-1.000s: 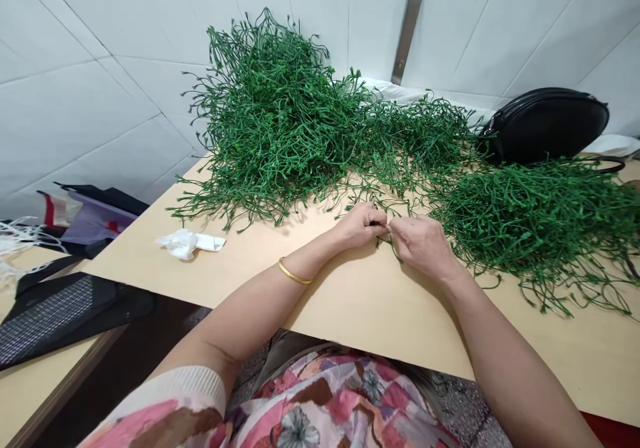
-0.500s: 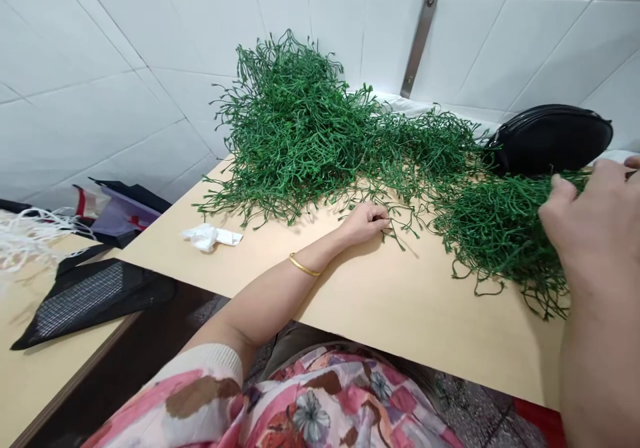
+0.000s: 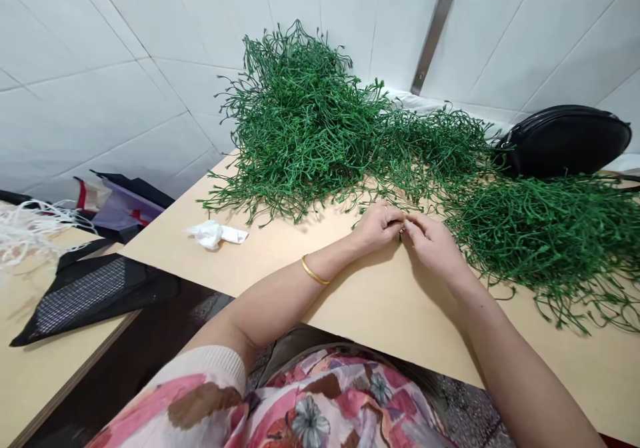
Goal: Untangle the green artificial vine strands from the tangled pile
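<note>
My left hand (image 3: 377,227), with a gold bangle on its wrist, is closed in a pinch low over the table. The fingertips of my right hand (image 3: 429,240) meet it there, pinched too. Between them shows a tiny dark bit of a thin green plastic stem, mostly hidden by the fingers. Just behind the hands lie loose green stems. A large heap of green artificial stems (image 3: 310,128) with small budded tips rises at the back left, and another heap (image 3: 545,228) spreads to the right of my right hand.
A crumpled white tissue (image 3: 210,233) lies on the pale wooden table (image 3: 380,315) at left. A black zipped bag (image 3: 570,140) stands at the back right, against the tiled wall. On a second table at left are white strands (image 3: 40,231) and a black mesh-panelled item (image 3: 85,295).
My right hand has left the right-hand heap and moved left to meet my left hand's fingertips. My left hand stays pinched in about the same place. The view has shifted slightly.
</note>
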Available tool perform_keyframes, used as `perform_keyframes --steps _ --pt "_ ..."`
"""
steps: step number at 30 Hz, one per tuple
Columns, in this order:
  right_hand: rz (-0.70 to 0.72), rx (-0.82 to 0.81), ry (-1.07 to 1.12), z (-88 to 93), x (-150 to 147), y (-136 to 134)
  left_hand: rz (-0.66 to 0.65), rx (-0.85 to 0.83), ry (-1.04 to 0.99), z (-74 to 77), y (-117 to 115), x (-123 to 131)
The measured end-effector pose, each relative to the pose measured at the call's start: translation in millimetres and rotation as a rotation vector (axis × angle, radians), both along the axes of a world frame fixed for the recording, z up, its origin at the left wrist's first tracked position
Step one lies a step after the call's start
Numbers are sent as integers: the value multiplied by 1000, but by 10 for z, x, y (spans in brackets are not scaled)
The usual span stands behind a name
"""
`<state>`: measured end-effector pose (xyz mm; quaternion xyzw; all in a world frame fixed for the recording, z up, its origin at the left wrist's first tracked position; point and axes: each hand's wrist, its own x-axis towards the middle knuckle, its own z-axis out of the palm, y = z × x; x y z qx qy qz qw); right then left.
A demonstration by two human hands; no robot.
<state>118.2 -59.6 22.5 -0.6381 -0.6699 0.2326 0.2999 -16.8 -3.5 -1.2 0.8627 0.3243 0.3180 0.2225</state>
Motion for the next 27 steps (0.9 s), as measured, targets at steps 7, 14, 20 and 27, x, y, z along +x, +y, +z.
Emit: perform_keyframes --steps 7,14,20,27 --pt "99 145 -567 -57 50 -63 -137 -59 49 -13 38 -24" --pt "452 -24 -524 74 279 -80 -392 -196 118 53 57 -78" --pt "453 77 -143 503 417 -273 -257 -243 58 -8 220 -141" --pt "-652 552 -771 611 1275 -167 -201 41 -27 124 49 -123"
